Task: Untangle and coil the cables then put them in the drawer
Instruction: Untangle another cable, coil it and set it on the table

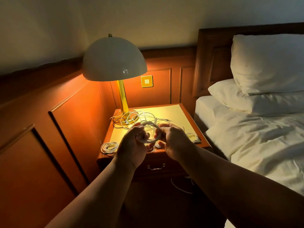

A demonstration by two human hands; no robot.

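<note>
Left hand (131, 142) and right hand (172, 139) are both gripping one white cable coil (150, 134) above the table (174, 112) front edge. One finished coil (109, 147) is lying at the front-left corner, tangled cables (139, 118) by the lamp (115, 63), drawer (156, 167) closed

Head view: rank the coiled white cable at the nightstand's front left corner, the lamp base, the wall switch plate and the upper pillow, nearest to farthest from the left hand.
From the left hand:
1. Coiled white cable, just to its left at the nightstand's front left corner.
2. Lamp base, behind it at the nightstand's back.
3. Wall switch plate, on the panelling beyond the lamp.
4. Upper pillow, far right against the headboard.
</note>
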